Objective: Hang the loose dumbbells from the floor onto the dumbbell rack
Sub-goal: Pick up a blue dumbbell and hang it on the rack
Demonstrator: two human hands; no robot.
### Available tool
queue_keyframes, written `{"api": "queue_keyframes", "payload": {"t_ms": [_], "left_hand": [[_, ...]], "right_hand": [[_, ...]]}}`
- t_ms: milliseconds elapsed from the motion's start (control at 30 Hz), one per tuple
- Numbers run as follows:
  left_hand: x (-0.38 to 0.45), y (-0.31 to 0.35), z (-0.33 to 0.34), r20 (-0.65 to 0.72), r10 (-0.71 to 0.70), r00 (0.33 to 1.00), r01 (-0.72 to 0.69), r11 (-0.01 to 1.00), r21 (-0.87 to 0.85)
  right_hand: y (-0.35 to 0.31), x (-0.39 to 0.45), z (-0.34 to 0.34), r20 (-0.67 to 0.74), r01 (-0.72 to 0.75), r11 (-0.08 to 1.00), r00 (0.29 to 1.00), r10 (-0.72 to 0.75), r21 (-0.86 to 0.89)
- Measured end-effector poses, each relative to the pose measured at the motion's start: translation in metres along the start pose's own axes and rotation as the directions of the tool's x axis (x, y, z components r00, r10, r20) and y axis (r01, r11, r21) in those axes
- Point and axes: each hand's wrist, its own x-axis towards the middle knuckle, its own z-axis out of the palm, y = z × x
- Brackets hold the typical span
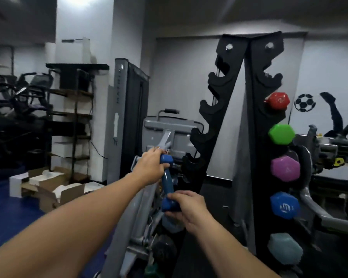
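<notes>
A blue dumbbell [167, 182] is held almost upright just left of the black dumbbell rack [225, 109]. My left hand [150, 167] grips its upper head. My right hand [186, 209] grips its lower head from below. The dumbbell sits beside the rack's lower left hooks, which are bare. On the rack's right side hang a red dumbbell [277, 100], a green dumbbell [281, 134], a purple dumbbell [285, 168], another blue dumbbell [284, 205] and a grey-teal dumbbell [284, 248].
A grey gym machine [169, 129] stands right behind the held dumbbell. Dark dumbbells [163, 249] lie low at the rack's foot. Open cardboard boxes [54, 187] sit on the blue floor mat at left. Another grey machine [329, 149] stands at right.
</notes>
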Motion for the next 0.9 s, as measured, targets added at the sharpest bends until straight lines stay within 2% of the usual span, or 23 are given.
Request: {"api": "queue_keyframes", "payload": {"t_ms": [167,267,367,533,633,667,700,767,800,833,900], "left_hand": [[0.039,-0.026,0.022,0.031,-0.069,0.997,0.071,0.994,-0.082],[0.063,-0.025,0.049,0.098,-0.097,0.99,0.112,0.981,-0.156],[0.079,-0.027,0.077,0.142,-0.119,0.983,0.147,0.967,-0.207],[0.085,-0.033,0.111,0.143,-0.183,0.973,0.22,0.925,-0.31],[0.091,-0.028,0.121,0.158,-0.165,0.974,0.215,0.896,-0.389],[0.091,-0.027,0.122,0.198,-0.187,0.962,0.262,0.834,-0.486],[0.09,-0.027,0.123,0.248,-0.219,0.944,0.328,0.716,-0.617],[0.089,-0.025,0.124,0.374,-0.302,0.877,0.471,0.382,-0.795],[0.089,-0.024,0.127,0.415,-0.316,0.853,0.499,0.266,-0.825],[0.089,-0.02,0.132,0.446,-0.318,0.837,0.513,0.17,-0.842],[0.09,-0.012,0.142,0.474,-0.29,0.832,0.512,0.07,-0.856]], "right_hand": [[-0.018,0.035,0.021,-0.001,-0.071,0.997,0.997,0.071,0.008],[-0.025,0.05,0.016,-0.025,-0.081,0.996,0.996,0.082,0.032],[-0.032,0.062,0.003,-0.062,-0.043,0.998,0.997,0.045,0.034],[-0.031,0.075,-0.007,-0.145,0.026,0.999,0.989,-0.029,-0.024],[-0.024,0.075,-0.009,-0.183,0.039,0.997,0.982,-0.049,-0.062],[-0.021,0.074,-0.01,-0.192,0.045,0.997,0.98,-0.056,-0.065],[-0.019,0.074,-0.011,-0.197,0.048,0.997,0.979,-0.058,-0.056],[-0.019,0.072,-0.012,-0.191,0.064,0.998,0.979,-0.068,-0.026],[-0.02,0.071,-0.01,-0.199,0.072,0.997,0.977,-0.073,-0.013],[-0.021,0.069,-0.008,-0.212,0.081,0.997,0.974,-0.081,-0.009],[-0.021,0.066,-0.004,-0.231,0.119,0.992,0.965,-0.124,-0.035]]}}
